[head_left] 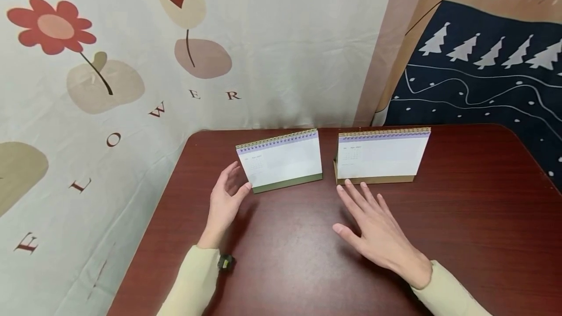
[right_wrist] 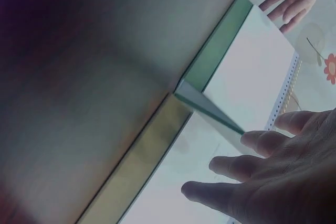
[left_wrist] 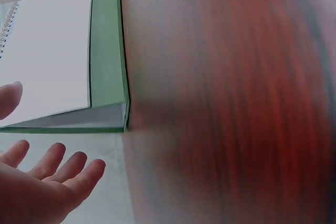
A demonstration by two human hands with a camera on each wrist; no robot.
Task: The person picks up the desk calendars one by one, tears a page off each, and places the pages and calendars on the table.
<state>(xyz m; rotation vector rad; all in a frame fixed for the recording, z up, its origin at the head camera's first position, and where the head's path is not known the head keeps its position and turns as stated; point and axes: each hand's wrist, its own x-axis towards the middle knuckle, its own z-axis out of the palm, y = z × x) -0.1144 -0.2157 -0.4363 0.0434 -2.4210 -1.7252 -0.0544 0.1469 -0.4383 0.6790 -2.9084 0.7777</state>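
Observation:
Two spiral-bound desk calendars stand on the table. The left calendar [head_left: 283, 160] has a green base strip and is turned at a slant; the right calendar [head_left: 382, 155] has a tan-brown one. My left hand [head_left: 226, 204] is at the left calendar's left end, thumb near its lower front corner and the other fingers beyond the side. In the left wrist view a gap shows between those fingers [left_wrist: 76, 166] and the green base [left_wrist: 110, 51]. Palm down, my right hand [head_left: 377, 233] spreads its fingers just in front of the right calendar, holding nothing.
The dark red-brown wooden table [head_left: 285, 267] has rounded back corners. Behind and left of it hangs a pale cloth [head_left: 285, 52] printed with flowers and letters. A navy cloth [head_left: 483, 91] with white trees hangs at the right. A dark wristband piece [head_left: 226, 262] sits at the left wrist.

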